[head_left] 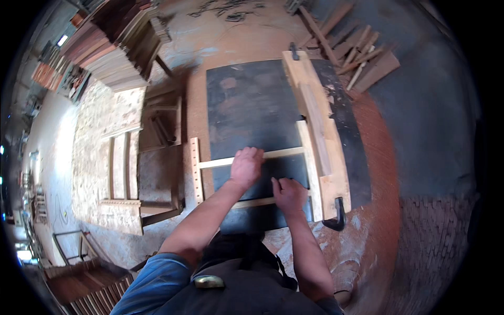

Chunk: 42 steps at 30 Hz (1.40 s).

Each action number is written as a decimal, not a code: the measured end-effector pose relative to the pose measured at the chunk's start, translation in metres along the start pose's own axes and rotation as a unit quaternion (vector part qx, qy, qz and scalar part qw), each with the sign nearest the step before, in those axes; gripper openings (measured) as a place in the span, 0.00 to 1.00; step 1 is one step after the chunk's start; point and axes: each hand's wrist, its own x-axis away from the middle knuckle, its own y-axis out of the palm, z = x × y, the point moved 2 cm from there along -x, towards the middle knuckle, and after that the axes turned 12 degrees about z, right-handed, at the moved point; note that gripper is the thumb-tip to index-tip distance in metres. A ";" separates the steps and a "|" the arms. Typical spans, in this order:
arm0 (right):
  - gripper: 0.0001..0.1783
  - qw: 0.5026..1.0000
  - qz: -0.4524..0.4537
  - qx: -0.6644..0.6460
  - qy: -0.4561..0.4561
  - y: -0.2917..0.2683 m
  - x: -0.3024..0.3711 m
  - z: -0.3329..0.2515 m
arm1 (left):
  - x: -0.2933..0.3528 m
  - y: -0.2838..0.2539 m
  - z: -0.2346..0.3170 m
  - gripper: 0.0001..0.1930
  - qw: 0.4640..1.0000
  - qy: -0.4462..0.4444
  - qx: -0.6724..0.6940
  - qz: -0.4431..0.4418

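Note:
A light wooden frame lies across a dark-topped workbench [252, 105]. Two slats, an upper slat [283, 153] and a lower slat [255, 202], run between a left strip with a row of holes [196, 170] and a right strip [310, 168]. My left hand [247, 167] is closed over the upper slat near its middle. Closer to me, my right hand [290, 196] lies over the lower slat beside the right strip, its fingers curled and partly hidden. The right strip rests along a thick wooden beam [328, 152].
Black clamps sit at the beam's near end [336, 215] and far end [294, 51]. To the left stands a pale worktable [86, 173] with another wooden frame [121, 163] on it. Stacked boards [115, 65] are at far left, wood offcuts [362, 55] at far right.

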 end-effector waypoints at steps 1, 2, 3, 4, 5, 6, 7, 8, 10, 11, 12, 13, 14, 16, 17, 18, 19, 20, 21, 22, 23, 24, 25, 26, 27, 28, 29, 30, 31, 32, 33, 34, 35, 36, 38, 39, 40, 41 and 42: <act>0.20 1.000 0.003 0.008 0.000 -0.001 -0.001 0.002 | -0.003 0.003 0.000 0.10 1.000 0.004 0.003 -0.013; 0.20 1.000 -0.006 0.002 0.014 0.003 -0.002 0.003 | -0.004 0.003 -0.002 0.11 1.000 0.007 -0.011 -0.017; 0.20 0.999 -0.026 0.011 0.026 0.006 -0.004 0.002 | -0.003 0.005 -0.006 0.11 1.000 0.007 -0.015 -0.004; 0.20 0.999 -0.031 0.015 0.030 0.005 -0.008 0.001 | -0.006 0.006 -0.007 0.12 1.000 0.010 -0.016 -0.004; 0.20 0.999 -0.026 0.010 0.022 0.005 -0.012 0.001 | -0.010 0.004 -0.005 0.11 0.999 0.006 -0.031 -0.024; 0.20 1.000 -0.020 0.007 0.018 0.006 -0.015 0.002 | -0.013 0.002 -0.004 0.08 0.999 0.012 -0.033 0.003; 0.20 1.000 -0.014 0.001 0.016 0.010 -0.016 0.003 | -0.016 0.003 -0.005 0.08 0.999 0.016 -0.032 0.008; 0.19 1.000 -0.008 -0.005 0.013 0.012 -0.017 0.005 | -0.019 0.004 -0.005 0.08 0.999 0.020 -0.032 0.013; 0.19 1.000 0.003 -0.011 0.015 0.016 -0.021 0.005 | -0.023 0.006 -0.008 0.08 0.999 0.025 -0.028 0.017; 0.19 1.000 0.007 -0.014 0.016 0.016 -0.023 0.006 | -0.026 0.007 -0.008 0.08 0.999 0.026 -0.026 0.019; 0.19 1.000 0.009 -0.015 0.017 0.018 -0.023 0.006 | -0.027 0.008 -0.010 0.08 0.999 0.027 -0.024 0.013; 0.19 1.000 0.010 -0.016 0.018 0.019 -0.024 0.007 | -0.028 0.009 -0.011 0.09 0.999 0.027 -0.023 0.008; 0.19 1.000 0.011 -0.017 0.018 0.019 -0.025 0.009 | -0.030 0.010 -0.012 0.10 0.999 0.026 -0.022 0.003; 0.20 1.000 -0.001 -0.001 0.021 0.022 -0.033 0.002 | -0.032 0.009 -0.019 0.10 0.999 0.023 -0.022 0.012; 0.20 1.000 -0.008 0.006 0.021 0.023 -0.036 0.001 | -0.034 0.011 -0.020 0.09 0.999 0.023 -0.024 0.015; 0.20 1.000 -0.006 0.014 0.023 0.027 -0.036 0.002 | -0.036 0.012 -0.023 0.09 0.999 0.021 -0.030 0.018; 0.20 1.000 -0.005 0.018 0.024 0.031 -0.037 0.003 | -0.038 0.012 -0.026 0.10 0.999 0.017 -0.027 0.009; 0.20 0.999 -0.005 0.022 0.024 0.034 -0.038 0.004 | -0.041 0.013 -0.026 0.09 0.999 0.023 -0.029 0.014; 0.20 0.999 -0.013 0.018 0.026 0.038 -0.041 0.004 | -0.043 0.014 -0.030 0.08 0.999 0.014 -0.036 -0.003; 0.20 0.999 -0.021 0.017 0.028 0.039 -0.045 0.005 | -0.048 0.014 -0.031 0.07 0.999 0.008 -0.033 -0.012; 0.20 1.000 -0.008 0.009 0.024 0.040 -0.048 0.006 | -0.051 0.016 -0.030 0.06 1.000 0.005 -0.030 -0.004; 0.20 1.000 0.004 0.000 0.019 0.041 -0.050 0.006 | -0.053 0.017 -0.031 0.05 0.999 0.001 -0.035 0.002; 0.20 1.000 0.003 0.003 0.010 0.042 -0.054 0.005 | -0.055 0.016 -0.034 0.07 1.000 0.004 -0.014 0.020; 0.20 1.000 0.003 0.006 0.001 0.044 -0.058 0.002 | -0.057 0.016 -0.038 0.07 1.000 -0.002 -0.017 0.015; 0.20 1.000 0.006 0.001 0.002 0.046 -0.060 0.004 | -0.059 0.018 -0.040 0.07 1.000 -0.007 -0.015 0.008; 0.20 1.000 0.006 -0.003 0.000 0.049 -0.062 0.003 | -0.060 0.019 -0.042 0.07 1.000 -0.011 -0.013 0.002; 0.20 1.000 0.007 -0.006 -0.002 0.053 -0.064 0.002 | -0.062 0.020 -0.046 0.07 1.000 -0.011 -0.014 0.016; 0.21 1.000 0.009 -0.004 -0.002 0.054 -0.067 0.003 | -0.065 0.021 -0.047 0.07 1.000 -0.015 -0.013 0.017; 0.21 1.000 0.009 -0.007 -0.003 0.056 -0.071 0.002 | -0.068 0.021 -0.048 0.07 1.000 -0.019 -0.012 0.017; 0.21 1.000 0.006 -0.005 -0.004 0.059 -0.074 0.000 | -0.071 0.021 -0.051 0.07 1.000 -0.022 -0.010 0.018; 0.21 1.000 0.003 -0.002 -0.003 0.061 -0.078 0.001 | -0.074 0.022 -0.053 0.07 1.000 -0.019 -0.010 0.023; 0.21 1.000 0.001 0.002 -0.002 0.063 -0.081 0.001 | -0.078 0.023 -0.055 0.07 0.999 -0.015 -0.010 0.027; 0.21 1.000 0.004 0.001 -0.003 0.065 -0.084 0.002 | -0.081 0.023 -0.056 0.07 0.999 -0.011 -0.009 0.032; 0.21 1.000 0.007 0.001 -0.004 0.067 -0.088 0.003 | -0.085 0.026 -0.057 0.07 0.999 -0.011 -0.007 0.038; 0.21 1.000 0.008 -0.004 -0.004 0.073 -0.095 0.003 | -0.093 0.028 -0.064 0.07 0.999 -0.008 -0.002 0.049; 0.21 1.000 0.005 -0.004 -0.003 0.078 -0.098 0.002 | -0.096 0.034 -0.071 0.07 0.999 -0.008 -0.013 0.036; 0.21 1.000 0.003 0.004 -0.001 0.080 -0.100 0.004 | -0.097 0.039 -0.078 0.08 1.000 -0.007 -0.017 0.022; 0.21 1.000 -0.008 0.012 0.013 0.084 -0.101 0.009 | -0.102 0.042 -0.077 0.08 0.999 -0.004 -0.032 0.004; 0.21 0.999 -0.020 0.018 0.024 0.090 -0.103 0.010 | -0.107 0.040 -0.080 0.09 0.999 -0.003 -0.051 -0.011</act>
